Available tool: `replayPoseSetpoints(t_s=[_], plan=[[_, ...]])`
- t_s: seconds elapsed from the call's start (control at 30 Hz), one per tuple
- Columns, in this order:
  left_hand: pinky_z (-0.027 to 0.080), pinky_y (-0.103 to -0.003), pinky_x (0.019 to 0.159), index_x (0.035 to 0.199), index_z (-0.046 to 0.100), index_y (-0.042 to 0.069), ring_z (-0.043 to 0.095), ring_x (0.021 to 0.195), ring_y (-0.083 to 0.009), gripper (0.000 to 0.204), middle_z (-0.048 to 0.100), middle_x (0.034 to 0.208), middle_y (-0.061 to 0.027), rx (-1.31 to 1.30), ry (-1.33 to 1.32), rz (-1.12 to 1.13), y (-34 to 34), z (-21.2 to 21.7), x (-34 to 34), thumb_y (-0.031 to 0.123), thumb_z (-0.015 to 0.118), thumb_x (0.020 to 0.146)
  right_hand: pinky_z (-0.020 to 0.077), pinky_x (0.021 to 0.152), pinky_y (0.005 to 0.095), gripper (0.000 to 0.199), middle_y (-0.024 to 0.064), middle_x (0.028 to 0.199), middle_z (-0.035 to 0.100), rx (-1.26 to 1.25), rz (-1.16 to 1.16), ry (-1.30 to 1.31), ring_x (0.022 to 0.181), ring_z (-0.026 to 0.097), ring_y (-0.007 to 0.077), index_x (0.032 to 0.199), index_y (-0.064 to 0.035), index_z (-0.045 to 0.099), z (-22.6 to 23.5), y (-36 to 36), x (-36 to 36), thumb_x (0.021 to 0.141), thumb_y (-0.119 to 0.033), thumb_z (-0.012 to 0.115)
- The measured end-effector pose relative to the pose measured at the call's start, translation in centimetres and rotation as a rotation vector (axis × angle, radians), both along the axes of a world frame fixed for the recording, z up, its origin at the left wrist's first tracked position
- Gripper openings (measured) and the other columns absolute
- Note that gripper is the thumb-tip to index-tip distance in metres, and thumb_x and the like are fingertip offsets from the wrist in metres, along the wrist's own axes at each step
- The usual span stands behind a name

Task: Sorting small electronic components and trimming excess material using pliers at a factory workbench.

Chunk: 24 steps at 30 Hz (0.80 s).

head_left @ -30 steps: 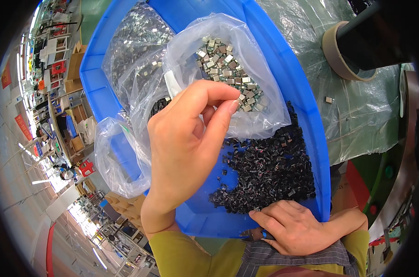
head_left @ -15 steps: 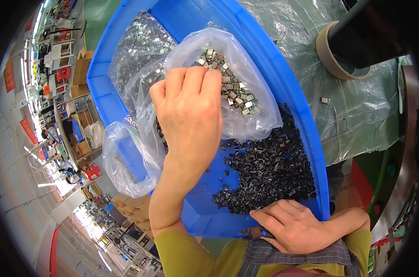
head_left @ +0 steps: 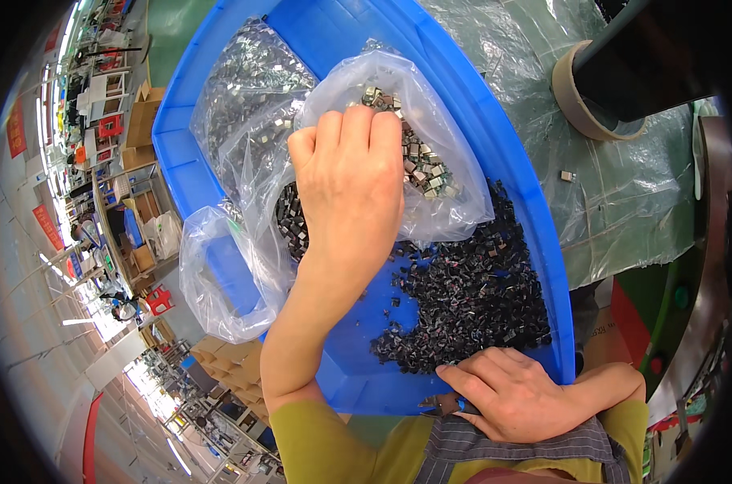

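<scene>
Metal parts point(head_left: 427, 171) lie in a clear bag point(head_left: 461, 137) inside a blue tray point(head_left: 521, 157) — left hand point(head_left: 351, 177) over them, fingers curled, tips hidden, hold impossible to tell; right hand point(head_left: 517, 397) curls around pliers point(head_left: 443, 404).

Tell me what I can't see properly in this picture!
In the head view:
Left hand: its back hides the fingertips and anything pinched there.
Pliers-like tool: the right hand covers the rest of it.
Blue tray: its far end is cut off by the top edge.
Black bits: too small to identify.
</scene>
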<state>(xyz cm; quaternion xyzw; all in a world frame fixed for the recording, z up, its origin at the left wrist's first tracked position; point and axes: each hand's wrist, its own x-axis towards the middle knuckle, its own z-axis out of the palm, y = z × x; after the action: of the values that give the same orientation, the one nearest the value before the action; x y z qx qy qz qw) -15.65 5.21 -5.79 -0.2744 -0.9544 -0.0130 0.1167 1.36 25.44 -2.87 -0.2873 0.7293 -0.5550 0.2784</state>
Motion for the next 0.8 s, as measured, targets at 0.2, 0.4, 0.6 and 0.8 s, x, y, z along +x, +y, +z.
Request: replayPoseSetpoints(t_s=[0.2, 0.4, 0.6, 0.8], plan=[[0.040, -0.035, 0.074, 0.086, 0.058, 0.006, 0.057, 0.076, -0.0217, 0.017, 0.058, 0.079, -0.0048, 0.182, -0.004, 0.018, -0.3, 1.3, 0.7, -0.001, 0.068, 0.074, 0.0495, 0.079, 0.0372, 0.063, 0.0111, 0.099, 0.058, 0.002, 0.006, 0.001, 0.091, 0.057, 0.0269, 0.127, 0.0017, 0.055, 0.0, 0.0, 0.0, 0.070, -0.015, 0.077], [0.047, -0.023, 0.063, 0.098, 0.060, 0.003, 0.063, 0.075, -0.0068, 0.010, 0.067, 0.088, -0.0039, 0.775, -0.578, 0.284, -0.8, 5.2, 3.9, -0.003, 0.062, 0.091, 0.0496, 0.080, 0.0372, 0.063, 0.0115, 0.101, 0.058, 0.016, 0.005, -0.021, 0.092, 0.058, 0.0272, 0.127, 0.0018, 0.055, 0.0, 0.1, 0.1, 0.071, -0.016, 0.077], [0.051, -0.022, 0.072, 0.106, 0.058, -0.001, 0.068, 0.086, -0.0104, 0.012, 0.065, 0.096, -0.0055, 1.013, -0.864, 0.398, -1.0, 6.3, 5.2, -0.002, 0.059, 0.095, 0.0496, 0.080, 0.0377, 0.062, 0.0121, 0.102, 0.058, 0.031, 0.024, -0.030, 0.093, 0.058, 0.0278, 0.127, 0.0022, 0.055, 0.2, 0.0, -0.2, 0.072, -0.017, 0.077], [0.052, -0.023, 0.071, 0.105, 0.060, -0.001, 0.069, 0.086, -0.0116, 0.012, 0.064, 0.098, -0.0069, 1.042, -0.812, 0.374, -1.4, 5.5, 5.3, -0.003, 0.059, 0.094, 0.0495, 0.080, 0.0382, 0.064, 0.0124, 0.103, 0.058, 0.035, 0.032, -0.027, 0.093, 0.058, 0.0282, 0.129, 0.0023, 0.053, 0.1, 0.0, -0.2, 0.073, -0.017, 0.077]])
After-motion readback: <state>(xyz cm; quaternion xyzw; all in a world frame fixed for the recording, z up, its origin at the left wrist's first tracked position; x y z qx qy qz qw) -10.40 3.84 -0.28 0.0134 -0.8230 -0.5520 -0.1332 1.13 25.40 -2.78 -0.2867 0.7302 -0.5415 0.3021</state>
